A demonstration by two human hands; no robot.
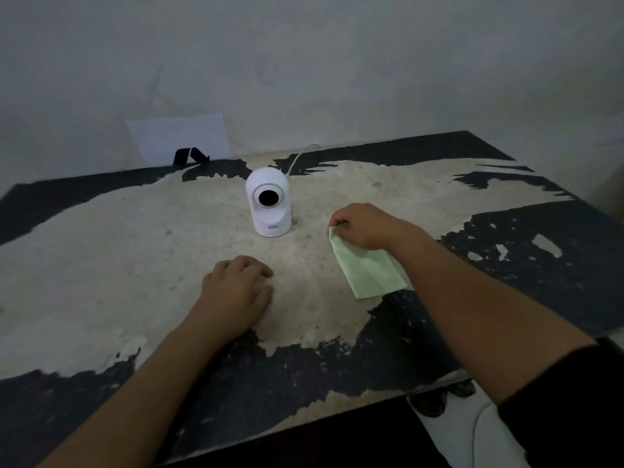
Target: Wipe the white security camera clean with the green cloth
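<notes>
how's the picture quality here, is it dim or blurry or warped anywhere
Head view: dim and flat, no hard shadows or glare; the camera is the brightest thing and fairly sharp, its base lettering soft; the left hand and the right hand pinching the cloth look slightly smeared; the wide lens bows the table edges.

Dim grey wall (337, 62), peeling black table (101, 248), perhaps paper (179, 136)
</notes>
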